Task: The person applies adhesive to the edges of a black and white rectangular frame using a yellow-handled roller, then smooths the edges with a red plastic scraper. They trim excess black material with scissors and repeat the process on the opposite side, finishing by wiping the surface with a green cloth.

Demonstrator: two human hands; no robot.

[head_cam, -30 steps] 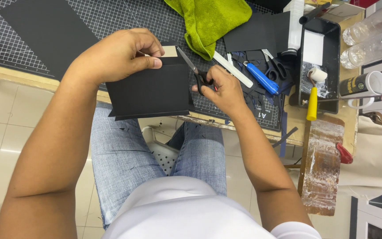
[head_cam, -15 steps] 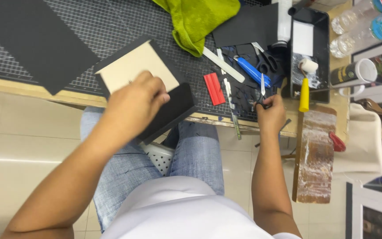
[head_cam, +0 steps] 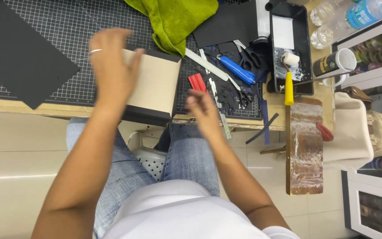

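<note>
Cutting mat (head_cam: 67,26), dark w/ white grid, covers most of the wooden bench top. Big black card sheet (head_cam: 18,53) lies on its left part, one corner hanging past the mat edge. Green cloth (head_cam: 177,17) bunched at top centre, another black sheet (head_cam: 231,22) just right of it.

Beige board w/ black edging (head_cam: 153,86) sits at the bench's front edge, approx centre, its near end sticking out over the person's lap.

Left hand (head_cam: 111,66) is over the board's left side, fingers spread & loose, gripping nothing; blurred, so can't tell if it touches the board. Right hand (head_cam: 202,110) hovers just right of the board at the bench edge, fingers slack, holding nothing.

Black tray (head_cam: 308,48) at right holds a small roller w/ yellow handle (head_cam: 288,84). Brown stained wood board (head_cam: 305,146) sticks out below it.

Smaller bits btwn right hand & tray: blue-handled cutter (head_cam: 237,70), black scissors (head_cam: 249,55), red flat piece (head_cam: 197,82), metal ruler (head_cam: 223,119) beside the right hand. Mug (head_cam: 339,62) & two plastic bottles (head_cam: 345,17) far right.
</note>
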